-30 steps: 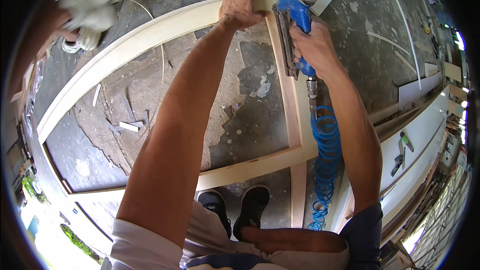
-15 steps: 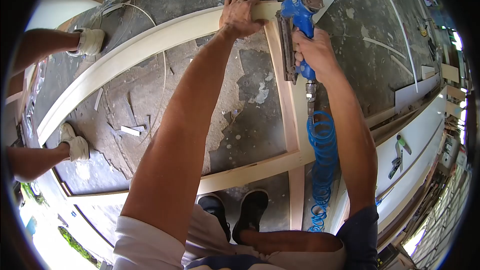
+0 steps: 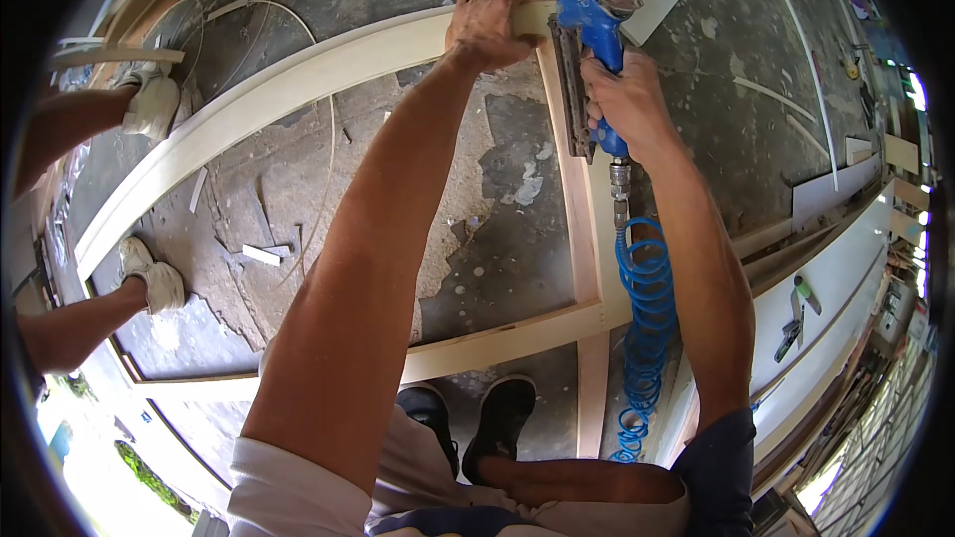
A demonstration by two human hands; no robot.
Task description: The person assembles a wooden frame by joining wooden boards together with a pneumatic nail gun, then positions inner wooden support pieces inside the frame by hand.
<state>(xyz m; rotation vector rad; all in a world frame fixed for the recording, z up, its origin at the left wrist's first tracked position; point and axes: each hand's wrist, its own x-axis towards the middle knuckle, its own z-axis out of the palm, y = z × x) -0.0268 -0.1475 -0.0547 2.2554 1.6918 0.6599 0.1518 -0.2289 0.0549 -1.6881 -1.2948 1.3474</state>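
My right hand is wrapped round the handle of a blue pneumatic nail gun. The gun's head rests over the far right corner of a pale wooden frame, and its dark magazine runs down toward me. From the base of the handle hangs a coiled blue air hose. To the left of the gun, my left hand grips the far rail of the frame, fingers over its outer edge and thumb along the near side. The gun hides the contact with the wood.
Another person's legs and pale shoes are at the left, beside and inside the frame. Wood offcuts lie on the worn concrete floor. A white panel with a clamp-like tool stands at the right. My shoes are by the near rail.
The view has shifted slightly. The other person's far foot has moved a little toward the left, and a wood strip now shows above it. Both my hands keep their holds.
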